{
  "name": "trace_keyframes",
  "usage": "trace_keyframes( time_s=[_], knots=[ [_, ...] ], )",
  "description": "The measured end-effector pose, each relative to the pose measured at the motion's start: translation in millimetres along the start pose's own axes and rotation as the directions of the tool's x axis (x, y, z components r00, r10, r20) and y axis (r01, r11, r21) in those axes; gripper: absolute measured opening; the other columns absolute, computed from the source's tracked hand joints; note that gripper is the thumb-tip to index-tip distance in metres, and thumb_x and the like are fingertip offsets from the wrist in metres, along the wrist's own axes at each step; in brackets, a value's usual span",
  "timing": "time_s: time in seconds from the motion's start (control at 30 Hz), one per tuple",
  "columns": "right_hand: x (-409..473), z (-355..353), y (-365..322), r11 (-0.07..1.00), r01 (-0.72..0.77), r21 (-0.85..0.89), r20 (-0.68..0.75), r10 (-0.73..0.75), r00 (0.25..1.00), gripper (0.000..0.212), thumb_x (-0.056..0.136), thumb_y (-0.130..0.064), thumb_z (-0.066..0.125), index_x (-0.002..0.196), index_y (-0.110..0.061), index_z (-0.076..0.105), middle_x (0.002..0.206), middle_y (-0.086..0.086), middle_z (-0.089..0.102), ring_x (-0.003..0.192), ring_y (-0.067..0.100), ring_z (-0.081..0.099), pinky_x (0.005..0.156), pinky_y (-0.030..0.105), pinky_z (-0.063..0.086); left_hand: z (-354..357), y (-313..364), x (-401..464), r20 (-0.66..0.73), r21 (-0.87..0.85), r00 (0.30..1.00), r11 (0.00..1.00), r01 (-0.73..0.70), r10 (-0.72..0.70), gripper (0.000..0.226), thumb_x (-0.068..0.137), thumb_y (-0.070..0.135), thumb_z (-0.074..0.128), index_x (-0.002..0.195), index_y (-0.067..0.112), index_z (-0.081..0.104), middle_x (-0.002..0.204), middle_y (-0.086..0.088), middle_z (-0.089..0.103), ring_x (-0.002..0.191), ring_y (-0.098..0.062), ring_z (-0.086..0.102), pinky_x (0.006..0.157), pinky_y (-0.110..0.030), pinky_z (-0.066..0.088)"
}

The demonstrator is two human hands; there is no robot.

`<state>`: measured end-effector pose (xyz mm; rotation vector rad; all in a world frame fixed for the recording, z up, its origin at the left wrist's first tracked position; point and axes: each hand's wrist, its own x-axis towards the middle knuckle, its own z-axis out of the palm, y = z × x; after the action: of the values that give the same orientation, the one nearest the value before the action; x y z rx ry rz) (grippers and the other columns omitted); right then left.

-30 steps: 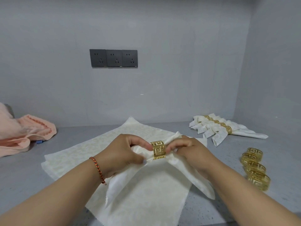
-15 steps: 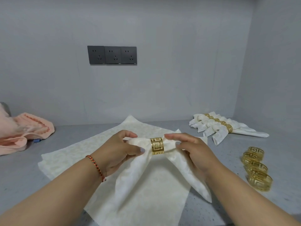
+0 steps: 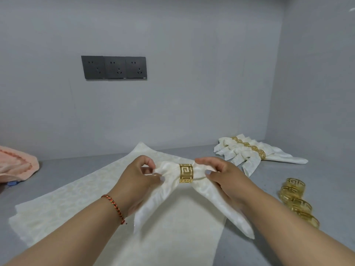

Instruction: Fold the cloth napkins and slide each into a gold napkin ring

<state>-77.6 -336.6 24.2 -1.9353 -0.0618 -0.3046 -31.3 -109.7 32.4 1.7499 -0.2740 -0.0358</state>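
A folded cream napkin (image 3: 153, 206) hangs in front of me with a gold ring (image 3: 186, 173) round its middle. My left hand (image 3: 138, 179) pinches the cloth just left of the ring. My right hand (image 3: 222, 175) pinches the cloth just right of it. Both loose ends of the napkin droop downward. Under my hands lies a stack of flat cream napkins (image 3: 76, 196) on the grey counter.
Several finished ringed napkins (image 3: 249, 150) lie at the back right. Loose gold rings (image 3: 294, 198) sit in a row at the right. A pink towel (image 3: 15, 166) lies at the left edge. Grey walls close the back and right; dark sockets (image 3: 114, 67) hang on the back wall.
My hands have lifted the ringed napkin slightly and spread apart from the ring. The right fingers, open half a second ago, now pinch the cloth.
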Motion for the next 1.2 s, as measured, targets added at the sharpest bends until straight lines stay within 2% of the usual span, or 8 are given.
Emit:
trace_keyframes(
  time_s=[0.1,0.3,0.43,0.63,0.7,1.0,1.1,1.2],
  knots=[
    [25.8,-19.7,11.4,0.994,-0.043,-0.102,-0.028,0.041,0.999,0.025,0.094,-0.009,0.056,0.100,-0.032,0.057,0.095,-0.007,0.061,0.087,0.010,0.057,0.072,0.019,0.044,16.3,-0.8,25.0,0.043,-0.032,0.999,0.999,0.022,-0.021,0.026,0.078,-0.005,0.072,0.087,0.013,0.056,0.072,-0.009,0.049,0.068,-0.023,0.048,0.063,-0.033,0.041],
    [83.8,-52.3,35.8,0.988,-0.049,-0.148,-0.273,0.007,0.962,0.019,0.078,-0.007,0.075,0.086,-0.016,0.061,0.083,-0.001,0.054,0.073,0.008,0.046,0.055,0.006,0.035,55.2,0.0,90.9,0.038,-0.073,0.997,0.995,0.069,-0.066,0.025,0.075,-0.004,0.074,0.089,0.013,0.061,0.084,-0.017,0.067,0.072,-0.027,0.060,0.071,-0.037,0.047],
    [140.6,-72.3,44.3,0.962,-0.150,-0.227,-0.290,0.080,0.954,0.019,0.081,-0.008,0.073,0.074,-0.023,0.063,0.071,-0.009,0.053,0.069,0.009,0.049,0.055,0.010,0.034,82.3,-5.1,147.6,-0.021,-0.098,0.995,0.990,0.096,-0.099,0.025,0.073,0.000,0.075,0.084,0.016,0.060,0.087,-0.018,0.067,0.072,-0.030,0.061,0.069,-0.038,0.051],
    [229.9,-95.9,64.0,0.921,-0.334,-0.200,-0.249,0.282,0.926,0.033,0.091,0.005,0.046,0.095,-0.015,0.072,0.105,0.006,0.066,0.094,0.021,0.060,0.088,0.026,0.048,120.6,-12.3,230.4,0.007,-0.171,0.985,0.971,0.169,-0.170,0.040,0.056,0.007,0.072,0.093,0.014,0.059,0.103,-0.021,0.066,0.080,-0.031,0.064,0.082,-0.047,0.055],
    [254.9,-101.2,74.7,0.908,-0.360,-0.215,-0.230,0.311,0.922,0.034,0.091,0.004,0.045,0.100,-0.015,0.072,0.116,0.009,0.065,0.106,0.026,0.061,0.100,0.034,0.047,133.7,-21.8,261.1,0.045,-0.206,0.981,0.959,0.192,-0.187,0.037,0.065,0.001,0.073,0.096,0.015,0.057,0.109,-0.022,0.065,0.086,-0.032,0.064,0.085,-0.045,0.054],
    [320.1,-106.0,124.7,0.867,-0.440,-0.232,-0.229,0.391,0.891,0.032,0.099,-0.010,0.046,0.128,-0.009,0.061,0.130,0.012,0.058,0.120,0.028,0.054,0.101,0.030,0.042,174.4,-65.9,348.6,0.120,-0.304,0.971,0.924,0.234,-0.206,0.039,0.087,0.002,0.062,0.125,0.007,0.054,0.120,-0.018,0.062,0.111,-0.033,0.061,0.101,-0.045,0.047],
    [328.0,-105.1,141.1,0.845,-0.498,-0.197,-0.234,0.452,0.861,0.033,0.098,-0.011,0.047,0.128,-0.003,0.058,0.123,0.019,0.061,0.112,0.034,0.059,0.089,0.034,0.047,180.2,-75.6,360.7,0.129,-0.170,0.973,0.962,0.214,-0.193,0.039,0.091,0.005,0.056,0.130,0.002,0.055,0.121,-0.017,0.063,0.113,-0.031,0.060,0.104,-0.043,0.045],
    [333.5,-101.3,149.4,0.830,-0.455,-0.322,-0.222,0.401,0.889,0.035,0.097,-0.006,0.044,0.129,0.000,0.055,0.131,0.022,0.056,0.122,0.037,0.054,0.090,0.037,0.048,184.7,-78.2,358.6,0.054,0.210,0.990,0.971,0.113,-0.127,0.036,0.095,0.005,0.046,0.130,0.004,0.055,0.123,-0.016,0.062,0.111,-0.029,0.059,0.097,-0.031,0.046]
  ],
)
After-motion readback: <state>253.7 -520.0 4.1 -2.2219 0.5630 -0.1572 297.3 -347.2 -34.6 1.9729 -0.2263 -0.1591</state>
